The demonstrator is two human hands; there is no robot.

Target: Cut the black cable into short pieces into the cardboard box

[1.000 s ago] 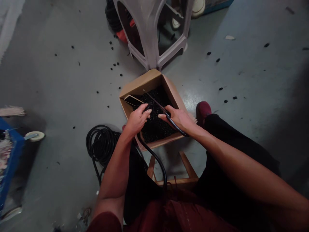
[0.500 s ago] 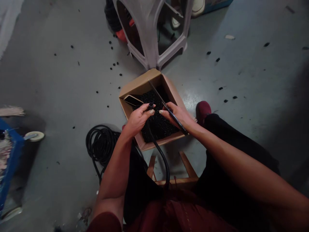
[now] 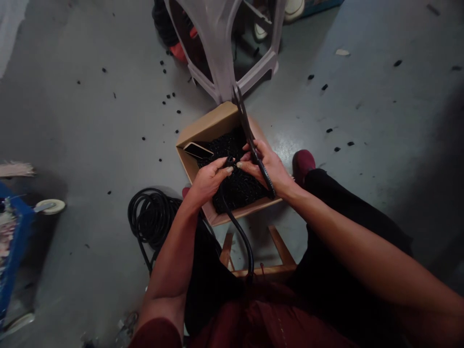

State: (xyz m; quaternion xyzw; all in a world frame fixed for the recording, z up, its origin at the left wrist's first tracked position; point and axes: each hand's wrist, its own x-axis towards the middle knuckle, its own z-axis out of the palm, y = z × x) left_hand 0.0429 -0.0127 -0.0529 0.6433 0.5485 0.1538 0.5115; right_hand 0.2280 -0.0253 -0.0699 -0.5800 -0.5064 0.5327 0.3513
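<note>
"Two bare hands over the cardboard box (image 3: 206, 121). Left hand (image 3: 210, 179), state?"

"Grasping. Thumb and fingers pinch the black tube (image 3: 240, 228) close to its end; the open end points up between them, above the box."

"Rest of the tube?"

"Drops from that hand over the near rim and curves down toward the lap."

"Right hand (image 3: 266, 166)?"

"Closed around a long dark tool (image 3: 245, 126). Tool slants across the fingers, far tip toward the plastic stool (image 3: 224, 48). Thumb tip just beside the tube's end; contact: cannot tell."

"Box contents?"

"Black bits (image 3: 241, 191), many, uncounted. One flat dark piece (image 3: 197, 151) with a pale edge, tilted at the left wall."

"Floor?"

"Coil (image 3: 150, 215) of black tubing, left of the box. More small pieces (image 3: 337, 149) scattered."
</note>
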